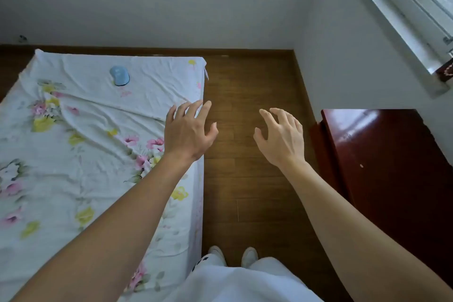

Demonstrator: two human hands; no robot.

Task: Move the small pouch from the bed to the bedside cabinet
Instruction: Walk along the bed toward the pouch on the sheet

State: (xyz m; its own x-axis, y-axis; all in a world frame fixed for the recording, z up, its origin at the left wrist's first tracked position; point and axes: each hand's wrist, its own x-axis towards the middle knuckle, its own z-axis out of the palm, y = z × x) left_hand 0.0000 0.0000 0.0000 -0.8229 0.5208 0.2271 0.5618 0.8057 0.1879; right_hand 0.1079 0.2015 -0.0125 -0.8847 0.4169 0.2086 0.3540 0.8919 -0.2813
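Left hand [188,130] spread, empty, over right edge of floral-sheeted bed [73,154]; right hand [282,137] splayed, empty, above wooden floor [245,95]. Small light-blue fabric pouch [119,75] far on bed. Glossy dark-red bedside cabinet [382,149] right.

Bare forearms, a white garment [245,282] and white shoes [249,256].

Bed sheet [98,154]: wrinkled floral cloth. Bedside cabinet [382,144]: glossy dark-red wood. Floor [250,110]: smooth brown wood planks.

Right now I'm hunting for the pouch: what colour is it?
Light blue pouch, seen in the head view.
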